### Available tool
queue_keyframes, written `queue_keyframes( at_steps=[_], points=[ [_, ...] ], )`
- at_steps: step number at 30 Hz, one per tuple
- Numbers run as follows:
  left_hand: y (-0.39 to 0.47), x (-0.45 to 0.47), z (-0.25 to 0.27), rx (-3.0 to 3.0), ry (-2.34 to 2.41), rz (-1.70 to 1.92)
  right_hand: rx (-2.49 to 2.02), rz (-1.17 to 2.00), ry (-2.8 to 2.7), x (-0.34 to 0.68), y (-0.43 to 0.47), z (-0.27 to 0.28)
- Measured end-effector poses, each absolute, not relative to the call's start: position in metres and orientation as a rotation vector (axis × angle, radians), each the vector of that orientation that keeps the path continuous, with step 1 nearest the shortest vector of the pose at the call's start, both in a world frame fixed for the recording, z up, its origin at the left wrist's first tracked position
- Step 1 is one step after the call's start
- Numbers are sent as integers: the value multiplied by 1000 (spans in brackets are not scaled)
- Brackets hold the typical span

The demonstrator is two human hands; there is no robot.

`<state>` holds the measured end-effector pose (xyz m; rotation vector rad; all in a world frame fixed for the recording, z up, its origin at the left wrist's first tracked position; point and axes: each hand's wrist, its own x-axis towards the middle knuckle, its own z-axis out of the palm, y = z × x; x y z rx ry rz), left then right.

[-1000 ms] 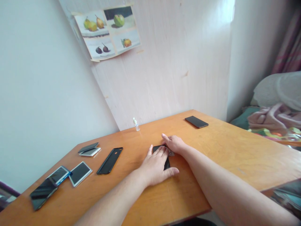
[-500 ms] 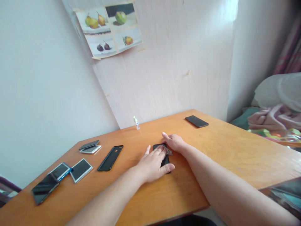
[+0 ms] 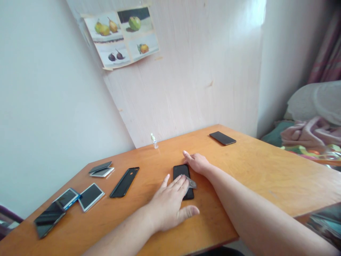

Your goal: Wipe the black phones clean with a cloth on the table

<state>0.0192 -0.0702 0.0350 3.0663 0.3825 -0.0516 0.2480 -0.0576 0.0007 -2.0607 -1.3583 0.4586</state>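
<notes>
Phone lies flat inside the near edge of the bench; left hand, fingers outstretched, presses a cloth on it; right hand, grip unclear, seemingly braces its far corner against sliding.

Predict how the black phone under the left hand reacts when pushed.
The black phone will likely slide, not tip: it lies flat on the glossy table. It should be stiff: a thin, straight-edged slab. The right hand at its far corner may limit motion.
</notes>
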Motion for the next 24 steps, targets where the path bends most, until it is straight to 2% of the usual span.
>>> queue_keyframes(
  at_steps=[9,19,24],
  points=[
    [-34,74,28,3017,494,52,-2082,437,-1357,248,-59,2],
    [-99,-21,44,3117,346,-139,-2066,453,-1366,247,-59,1],
    [-89,-24,44,3076,426,-133,-2078,451,-1361,248,-57,1]
  ],
)
